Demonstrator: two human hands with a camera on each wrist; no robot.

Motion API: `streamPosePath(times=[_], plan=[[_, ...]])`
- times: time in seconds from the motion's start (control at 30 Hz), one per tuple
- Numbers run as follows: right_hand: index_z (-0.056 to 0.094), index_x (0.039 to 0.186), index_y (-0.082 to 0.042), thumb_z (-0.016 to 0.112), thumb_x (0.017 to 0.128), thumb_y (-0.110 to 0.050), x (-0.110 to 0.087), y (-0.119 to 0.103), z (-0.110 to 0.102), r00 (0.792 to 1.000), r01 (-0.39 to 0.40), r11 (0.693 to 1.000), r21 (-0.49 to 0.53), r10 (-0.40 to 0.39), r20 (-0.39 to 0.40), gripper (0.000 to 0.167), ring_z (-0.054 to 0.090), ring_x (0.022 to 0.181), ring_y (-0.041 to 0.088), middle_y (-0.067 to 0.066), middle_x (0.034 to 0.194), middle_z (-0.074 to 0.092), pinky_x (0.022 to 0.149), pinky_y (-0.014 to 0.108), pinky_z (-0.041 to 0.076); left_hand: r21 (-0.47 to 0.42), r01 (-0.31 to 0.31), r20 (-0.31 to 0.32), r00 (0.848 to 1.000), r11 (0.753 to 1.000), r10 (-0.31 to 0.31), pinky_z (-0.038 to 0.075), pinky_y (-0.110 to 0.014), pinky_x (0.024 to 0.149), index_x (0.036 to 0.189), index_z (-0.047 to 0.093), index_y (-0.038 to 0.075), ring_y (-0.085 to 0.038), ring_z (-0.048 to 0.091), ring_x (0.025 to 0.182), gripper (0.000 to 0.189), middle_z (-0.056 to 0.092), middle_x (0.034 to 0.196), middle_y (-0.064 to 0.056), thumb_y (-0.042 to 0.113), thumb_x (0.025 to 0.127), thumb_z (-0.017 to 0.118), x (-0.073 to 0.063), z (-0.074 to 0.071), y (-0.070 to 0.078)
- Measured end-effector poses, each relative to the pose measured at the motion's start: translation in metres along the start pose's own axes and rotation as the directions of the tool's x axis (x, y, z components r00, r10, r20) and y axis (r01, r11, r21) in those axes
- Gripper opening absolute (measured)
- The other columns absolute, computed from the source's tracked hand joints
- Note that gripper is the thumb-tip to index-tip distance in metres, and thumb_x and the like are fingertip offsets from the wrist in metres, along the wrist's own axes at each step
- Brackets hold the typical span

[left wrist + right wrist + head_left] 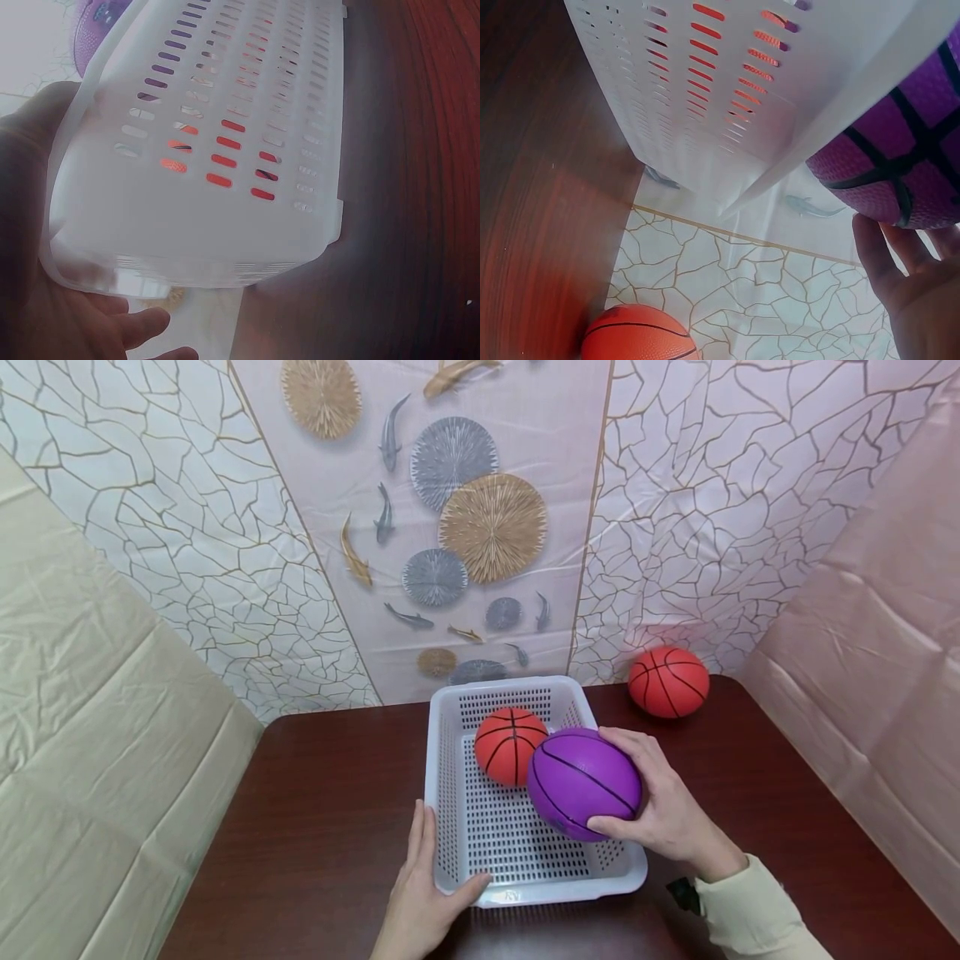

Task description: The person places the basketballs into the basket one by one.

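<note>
A purple basketball (583,783) is gripped by my right hand (660,806), thumb on its near side and fingers on its far right side. It is over the right side of a white perforated plastic basket (557,893). Inside the basket, toward the back, lies a red basketball (510,745). My left hand (427,889) rests against the basket's near left corner, its fingers straight along the left side and its thumb at the front rim. In the right wrist view the purple basketball (889,161) sits above the fingertips, beside the basket rim.
A second red basketball (668,682) lies on the dark wooden table (337,810) at the back right, near the patterned backdrop (675,527). Cloth walls (885,643) flank the table on both sides.
</note>
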State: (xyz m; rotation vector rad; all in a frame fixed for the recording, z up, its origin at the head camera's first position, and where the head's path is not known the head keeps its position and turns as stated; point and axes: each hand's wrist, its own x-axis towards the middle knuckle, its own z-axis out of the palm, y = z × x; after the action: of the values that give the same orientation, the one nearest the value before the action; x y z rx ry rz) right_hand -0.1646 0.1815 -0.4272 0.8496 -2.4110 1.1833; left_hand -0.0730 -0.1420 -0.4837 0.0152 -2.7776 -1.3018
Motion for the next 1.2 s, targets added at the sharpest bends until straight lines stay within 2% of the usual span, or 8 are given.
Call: streamPosePath(times=[0.33,0.53,0.67,0.8,1.03,1.2], plan=[[0.037,0.148,-0.026,0.093,0.061,-0.031,-0.001,-0.003,0.003,0.998,-0.038,0.999,-0.001,0.038,0.043,0.105,0.037,0.124,0.014,-0.005,0.144,0.039,0.082,0.043,0.053,0.007,0.0,0.006,1.0,1.0,0.0,0.039,-0.063,0.096,0.158,0.007,0.019,-0.041,0.037,0.133,0.118,-0.005,0.162,0.01,0.073,0.072,0.068,-0.001,0.002,-0.002],[0.04,0.147,-0.027,0.091,0.066,-0.036,-0.001,-0.004,0.006,0.997,-0.035,0.999,-0.028,0.037,0.063,0.096,0.034,0.131,0.015,-0.007,0.148,0.036,0.093,0.049,0.046,0.01,-0.006,-0.003,1.0,1.0,0.006,0.04,-0.064,0.094,0.158,0.007,0.019,-0.043,0.038,0.132,0.117,-0.004,0.162,0.011,0.072,0.073,0.068,-0.001,0.002,-0.002],[0.043,0.145,-0.026,0.09,0.068,-0.032,-0.001,-0.001,0.004,0.999,0.004,0.998,-0.064,-0.002,0.035,0.091,0.034,0.132,0.016,-0.004,0.148,0.038,0.102,0.036,0.038,0.006,-0.035,-0.015,0.999,0.999,0.035,0.04,-0.066,0.092,0.158,0.007,0.019,-0.045,0.039,0.131,0.115,-0.004,0.162,0.011,0.07,0.074,0.069,-0.001,0.001,-0.002],[0.047,0.143,-0.021,0.089,0.07,-0.023,-0.001,0.003,0.001,0.999,0.035,0.997,-0.075,-0.036,-0.008,0.085,0.037,0.128,0.018,0.001,0.145,0.043,0.102,0.02,0.031,0.004,-0.055,-0.025,0.998,0.998,0.055,0.039,-0.066,0.093,0.158,0.01,0.018,-0.045,0.039,0.131,0.114,-0.002,0.162,0.011,0.067,0.075,0.071,-0.001,0.001,-0.003],[0.051,0.14,-0.018,0.085,0.072,-0.01,0.001,0.01,-0.01,0.996,0.021,0.997,-0.071,-0.026,-0.082,0.076,0.039,0.125,0.019,0.003,0.143,0.046,0.101,0.021,0.028,0.0,-0.046,-0.023,0.999,0.999,0.046,0.039,-0.068,0.092,0.158,0.01,0.018,-0.044,0.038,0.132,0.114,-0.002,0.162,0.011,0.067,0.074,0.071,0.0,0.0,-0.003],[0.053,0.139,-0.017,0.083,0.073,-0.006,0.003,0.018,-0.014,0.992,-0.001,0.997,-0.073,-0.008,-0.125,0.074,0.039,0.125,0.019,0.004,0.142,0.047,0.101,0.018,0.027,-0.006,-0.046,-0.019,0.999,0.999,0.046,0.039,-0.067,0.092,0.158,0.009,0.019,-0.041,0.036,0.134,0.115,-0.002,0.162,0.01,0.069,0.074,0.07,0.0,0.0,-0.003]])
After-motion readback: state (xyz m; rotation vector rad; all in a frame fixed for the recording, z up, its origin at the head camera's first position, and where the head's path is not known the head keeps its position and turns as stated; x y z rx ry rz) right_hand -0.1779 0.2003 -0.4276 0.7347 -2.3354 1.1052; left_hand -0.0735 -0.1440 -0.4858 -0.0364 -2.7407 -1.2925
